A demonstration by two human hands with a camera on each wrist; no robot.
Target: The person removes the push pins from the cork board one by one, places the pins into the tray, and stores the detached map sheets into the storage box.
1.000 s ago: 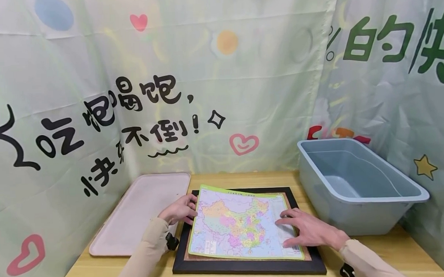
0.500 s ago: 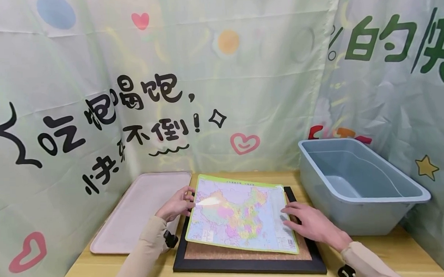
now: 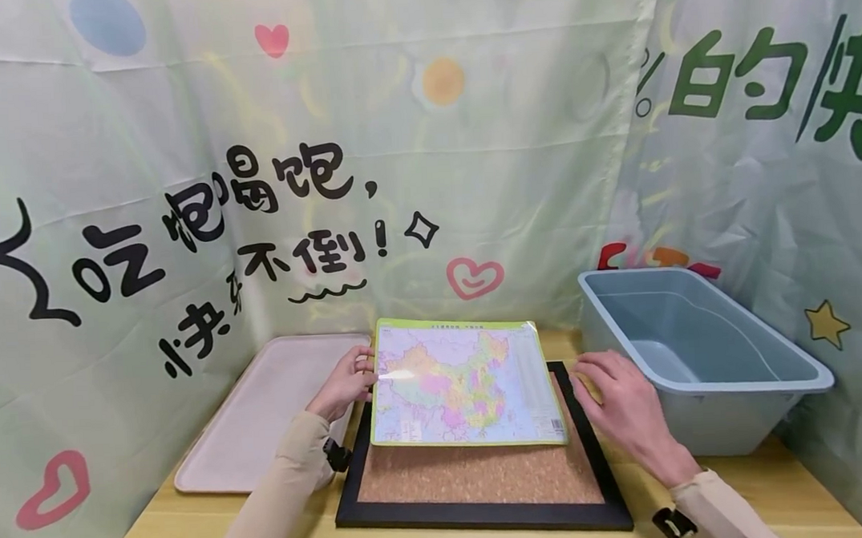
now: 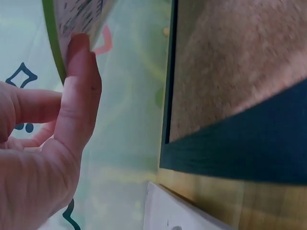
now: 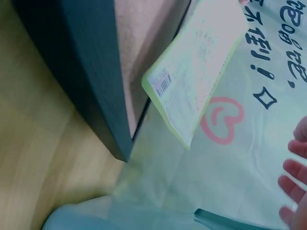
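Note:
A thin map sheet (image 3: 443, 389) of China with a green border is raised over a cork board (image 3: 476, 472) in a black frame (image 3: 485, 517). My left hand (image 3: 342, 381) pinches the sheet by its left edge; in the left wrist view a finger (image 4: 76, 96) lies along that edge. Off the sheet's right side is my right hand (image 3: 620, 401), fingers loosely bent with nothing in them, over the frame's right side. In the right wrist view the sheet's barcode corner (image 5: 163, 86) hangs free, apart from the right hand (image 5: 295, 177).
A pale pink tray (image 3: 264, 421) lies on the wooden table (image 3: 161, 529) at the left. At the right stands a deep grey-blue plastic tub (image 3: 698, 422). Printed cloth (image 3: 528, 176) hangs behind and along both sides.
The map sheet has risen off the cork board and moved away from me, baring the board's near part. My right hand has let go of its right edge and drawn off to the right.

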